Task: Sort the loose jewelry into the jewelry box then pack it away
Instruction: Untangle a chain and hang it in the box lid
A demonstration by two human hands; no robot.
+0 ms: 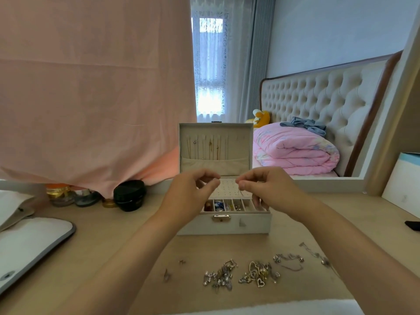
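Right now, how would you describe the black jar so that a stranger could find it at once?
Find the open jewelry box in the middle of the desk. Look left along the desk's back edge, to the hem of the pink cloth: the black jar stands there. It is black and larger, unlike the gold-topped containers on its left.

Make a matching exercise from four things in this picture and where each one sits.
Things:
1. jewelry box
2. black jar
3. pink quilt
4. loose jewelry

Places:
A. folded on the bed
B. spread on the desk, nearest the person
C. by the hem of the pink cloth
D. mid-desk, lid raised

Pairs: 1-D, 2-C, 3-A, 4-B
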